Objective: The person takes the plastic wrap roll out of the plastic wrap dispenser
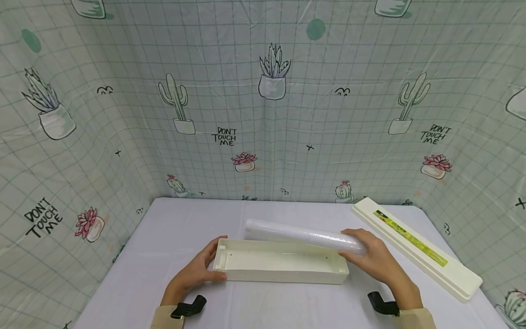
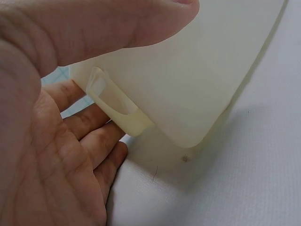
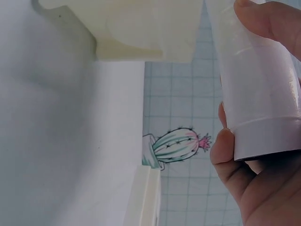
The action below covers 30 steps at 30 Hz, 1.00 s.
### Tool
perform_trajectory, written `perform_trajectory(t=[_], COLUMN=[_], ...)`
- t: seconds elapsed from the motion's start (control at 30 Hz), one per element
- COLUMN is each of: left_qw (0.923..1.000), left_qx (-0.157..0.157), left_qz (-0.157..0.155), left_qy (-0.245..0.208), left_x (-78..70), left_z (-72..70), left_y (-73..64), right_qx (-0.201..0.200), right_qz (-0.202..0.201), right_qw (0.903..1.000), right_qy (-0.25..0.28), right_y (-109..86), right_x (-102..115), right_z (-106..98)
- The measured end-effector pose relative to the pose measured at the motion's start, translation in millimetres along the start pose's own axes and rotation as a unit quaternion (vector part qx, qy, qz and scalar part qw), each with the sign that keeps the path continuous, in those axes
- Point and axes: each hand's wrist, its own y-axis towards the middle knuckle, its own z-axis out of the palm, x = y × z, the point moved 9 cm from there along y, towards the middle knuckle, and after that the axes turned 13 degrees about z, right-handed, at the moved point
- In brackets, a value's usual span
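My left hand [image 1: 201,265] grips the left end of a long cream plastic box [image 1: 283,276], thumb on the near side and fingers round the far side. The box has no lid on it, and its inside shows bare. In the left wrist view the box's end [image 2: 188,94] is close up, with the thumb across it. A roll of clear plastic wrap [image 1: 296,232] is in my right hand [image 1: 371,256], held by its right end just behind the box. The right wrist view shows thumb and fingers curled round the roll's end [image 3: 263,94].
A long cream lid [image 1: 415,253] with a yellow-green label lies slantwise on the white-covered table [image 1: 197,219] at the right. Behind the table and along both sides hangs a grid-patterned curtain [image 1: 263,123] with cactus drawings.
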Motion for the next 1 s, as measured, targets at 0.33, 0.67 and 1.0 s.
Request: perform_trajectory(t=[0.33, 0.67, 1.0], left_qw=[1.0, 1.0, 0.9999], left_qx=[0.0, 0.004, 0.0], left_qz=[-0.007, 0.0, -0.01], left_qy=[0.0, 0.0, 0.005], left_x=[3.3, 1.4, 1.7], left_z=[2.1, 1.6, 0.3], left_y=[-0.3, 0.1, 0.1], right_qx=[0.014, 0.025, 0.027], right_qz=[0.035, 0.059, 0.066], right_qw=[0.9993, 0.9979, 0.9975], right_qy=[-0.001, -0.002, -0.003], right_y=[-1.1, 0.2, 3.1], right_x=[-15.4, -21.3, -27.6], right_z=[5.6, 10.5, 6.9])
